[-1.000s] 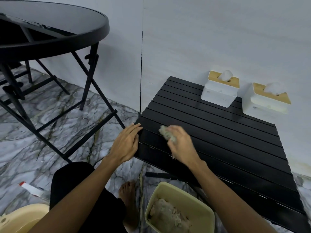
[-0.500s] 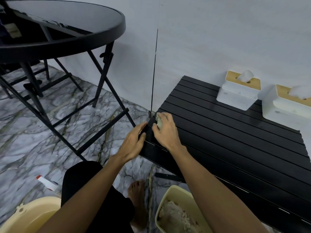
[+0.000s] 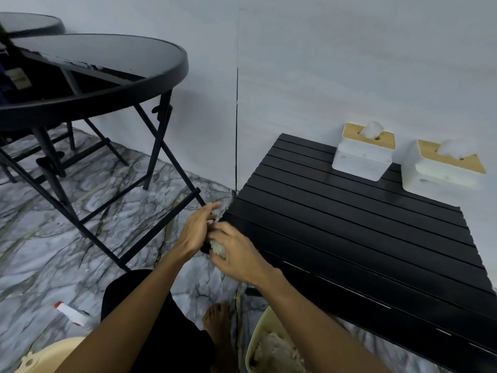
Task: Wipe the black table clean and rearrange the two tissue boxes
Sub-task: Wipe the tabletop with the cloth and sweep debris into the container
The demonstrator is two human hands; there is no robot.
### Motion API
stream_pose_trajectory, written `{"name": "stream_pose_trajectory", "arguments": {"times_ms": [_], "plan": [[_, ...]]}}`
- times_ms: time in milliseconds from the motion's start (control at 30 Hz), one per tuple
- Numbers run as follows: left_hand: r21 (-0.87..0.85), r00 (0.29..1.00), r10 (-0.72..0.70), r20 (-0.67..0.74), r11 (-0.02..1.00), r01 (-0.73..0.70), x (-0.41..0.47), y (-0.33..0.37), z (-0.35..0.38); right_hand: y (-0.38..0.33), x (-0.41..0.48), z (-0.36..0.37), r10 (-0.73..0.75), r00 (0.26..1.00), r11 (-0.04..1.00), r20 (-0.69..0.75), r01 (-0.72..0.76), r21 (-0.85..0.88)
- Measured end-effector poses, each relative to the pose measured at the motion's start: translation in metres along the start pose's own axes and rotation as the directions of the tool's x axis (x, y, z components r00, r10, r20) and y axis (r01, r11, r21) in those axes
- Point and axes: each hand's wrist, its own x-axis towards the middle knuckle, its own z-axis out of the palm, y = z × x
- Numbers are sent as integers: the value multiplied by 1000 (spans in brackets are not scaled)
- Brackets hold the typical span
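Now the left hand [image 3: 195,232] braces the tabletop [image 3: 349,238] corner, fingers together. The right hand [image 3: 239,254] has fingers clamped on a soft, probably damp cloth [image 3: 219,247]. Two tissue boxes [image 3: 363,154] by the wall look light; grip their sides.

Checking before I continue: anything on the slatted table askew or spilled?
No spill visible. The two tissue boxes stand apart at the wall, angled differently, not lined up. The right hand holds the cloth at the table's near-left corner.
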Motion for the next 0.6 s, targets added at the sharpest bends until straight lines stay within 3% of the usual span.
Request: {"name": "stream_pose_trajectory", "arguments": {"times_ms": [200,300,367,467,600], "plan": [[227,994,113,3,968,-110,-11,10,13,6,-37,-11,-116,992,993,57,118,-29],[398,972,234,25,889,-225,-14,1,23,12,-71,-25,-105,994,990,10,106,-93],[566,944,318,90,764,-311,-14,-8,33,19,-100,-38,-60,996,987,-72,49,-150],[682,899,403,173,610,-404,-23,-6,58,36,-145,-59,43,970,973,-241,-96,-211],[692,854,458,246,534,-486,-33,-2,92,60,-203,-82,273,860,889,-431,-397,-228]]}}
